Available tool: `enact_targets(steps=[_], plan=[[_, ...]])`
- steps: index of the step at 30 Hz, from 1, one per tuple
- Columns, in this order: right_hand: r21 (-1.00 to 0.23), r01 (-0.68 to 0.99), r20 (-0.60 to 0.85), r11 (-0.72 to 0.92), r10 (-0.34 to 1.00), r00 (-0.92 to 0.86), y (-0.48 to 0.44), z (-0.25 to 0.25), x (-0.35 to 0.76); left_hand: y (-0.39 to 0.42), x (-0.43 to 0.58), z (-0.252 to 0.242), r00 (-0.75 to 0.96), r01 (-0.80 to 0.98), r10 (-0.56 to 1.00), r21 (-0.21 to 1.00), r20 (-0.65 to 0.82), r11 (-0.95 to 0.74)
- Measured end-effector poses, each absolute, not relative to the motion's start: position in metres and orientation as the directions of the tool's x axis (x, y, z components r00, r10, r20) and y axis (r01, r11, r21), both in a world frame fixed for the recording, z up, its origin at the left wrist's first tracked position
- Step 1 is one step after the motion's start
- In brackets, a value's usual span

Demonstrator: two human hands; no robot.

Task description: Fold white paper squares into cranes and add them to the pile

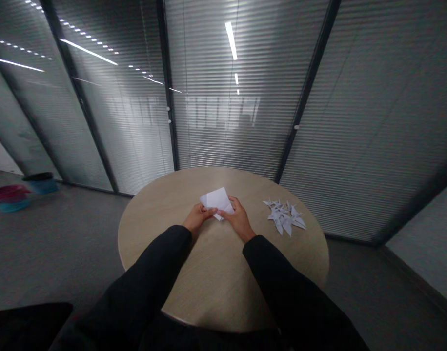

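A folded white sheet of paper [216, 198] is held up over the middle of the round table. My left hand [199, 215] grips its lower left side, thumb on the near face. On the lower right side, my right hand [239, 217] pinches the same paper, its thumb close to the left one. The fingers behind the paper are partly hidden. To the right of my hands lies a loose pile of folded white paper pieces [284, 214] with pointed tips, which look like origami cranes.
The round wooden table [153, 209] stands before a glass partition with blinds [223, 141]. On the floor at the far left are a blue bin with a red liner [9, 197] and a blue bin with a black liner [42, 183].
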State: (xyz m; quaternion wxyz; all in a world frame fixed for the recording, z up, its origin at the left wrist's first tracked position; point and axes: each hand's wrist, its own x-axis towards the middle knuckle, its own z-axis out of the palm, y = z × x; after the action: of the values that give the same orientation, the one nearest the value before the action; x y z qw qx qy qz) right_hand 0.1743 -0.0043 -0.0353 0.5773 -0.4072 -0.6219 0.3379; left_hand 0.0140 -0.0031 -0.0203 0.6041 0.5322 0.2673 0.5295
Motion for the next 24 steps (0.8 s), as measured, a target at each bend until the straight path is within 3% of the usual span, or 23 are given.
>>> enact_targets(steps=[24], plan=[[-0.972, 0.037, 0.231, 0.23, 0.973, 0.016, -0.015, -0.019, 0.176, 0.005, -0.001, -0.01, 0.11, -0.321, 0.976, 0.936, 0.187, -0.143]])
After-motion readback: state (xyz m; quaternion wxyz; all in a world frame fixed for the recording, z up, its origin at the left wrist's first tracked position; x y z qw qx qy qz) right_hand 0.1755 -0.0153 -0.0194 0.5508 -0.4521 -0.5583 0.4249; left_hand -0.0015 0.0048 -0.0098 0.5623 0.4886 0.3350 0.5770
